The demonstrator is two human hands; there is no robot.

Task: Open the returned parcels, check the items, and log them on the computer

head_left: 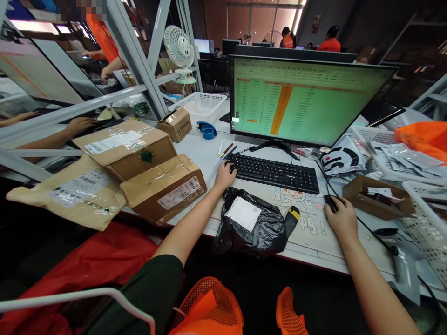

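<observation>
Left hand (225,175) apparently on keyboard (274,172)

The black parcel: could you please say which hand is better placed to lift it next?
Probably the left hand: it rests at the keyboard, close to the parcel, while the right hand is farther, on the mouse.

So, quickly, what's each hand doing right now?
Left hand: open, holding nothing visible, fingers at the left end of the black keyboard.
Right hand: holding the black mouse, resting over it.
</observation>
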